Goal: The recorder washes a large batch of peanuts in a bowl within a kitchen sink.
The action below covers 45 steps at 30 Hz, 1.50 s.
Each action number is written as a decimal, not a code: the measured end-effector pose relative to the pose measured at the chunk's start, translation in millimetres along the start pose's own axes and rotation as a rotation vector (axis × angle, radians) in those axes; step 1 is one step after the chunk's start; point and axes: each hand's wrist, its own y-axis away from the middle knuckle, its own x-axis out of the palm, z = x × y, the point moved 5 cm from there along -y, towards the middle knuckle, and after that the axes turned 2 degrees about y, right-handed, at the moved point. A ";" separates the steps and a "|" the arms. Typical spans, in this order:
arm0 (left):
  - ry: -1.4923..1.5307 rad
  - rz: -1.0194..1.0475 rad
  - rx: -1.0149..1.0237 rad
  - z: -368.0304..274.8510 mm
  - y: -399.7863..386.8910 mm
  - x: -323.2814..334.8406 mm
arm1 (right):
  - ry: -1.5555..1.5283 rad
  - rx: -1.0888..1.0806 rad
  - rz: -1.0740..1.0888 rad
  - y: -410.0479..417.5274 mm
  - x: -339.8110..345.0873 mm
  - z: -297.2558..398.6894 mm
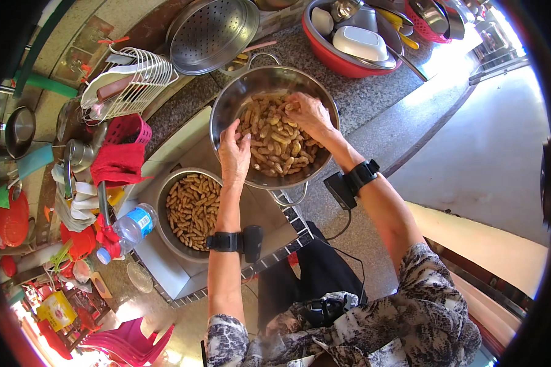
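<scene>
A wide stainless steel pot (275, 184) with two loop handles holds a heap of unshelled peanuts (280, 142). At the pot's left side my left hand (235, 153) is spread, its fingertips at the edge of the heap, with nothing gripped. My right hand (310, 114) reaches over the pot's right wall, its fingertips down on the peanuts; whether it grasps any is hidden. Lower left, in the tiled sink basin (188, 286), stands a second metal pot (161, 229) filled with peanuts, partly behind my left forearm.
A red basin (330, 64) of dishes stands on the granite counter (372, 96). A perforated steamer pan (211, 36) leans behind the pot. Left are a white wire dish rack (142, 82), a red cloth (119, 165) and a plastic bottle (135, 225) beside the sink.
</scene>
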 end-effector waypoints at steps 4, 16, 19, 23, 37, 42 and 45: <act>0.009 -0.006 -0.037 15.6 -0.1 -6.7 | 0.251 -0.440 -0.155 15.9 -4.1 49.5; -0.139 -0.031 0.122 -4.6 -26.6 9.6 | 0.278 -0.400 -0.032 13.4 23.6 30.3; -0.167 -0.025 0.137 -0.9 -44.8 17.3 | 0.313 -0.356 -0.161 -1.7 31.5 39.0; -0.142 -0.031 0.078 6.6 -48.9 24.1 | 0.381 -0.349 -0.225 -17.4 47.1 45.0; 0.364 0.117 -0.020 -24.3 -30.7 19.6 | -0.442 -0.276 0.116 -19.5 12.6 62.2; 0.264 0.099 0.059 -41.3 -17.3 13.4 | -0.417 -0.271 0.162 5.5 8.1 68.3; 0.120 0.138 0.037 -54.7 -4.4 14.2 | -0.215 -0.496 -0.126 29.1 4.5 63.4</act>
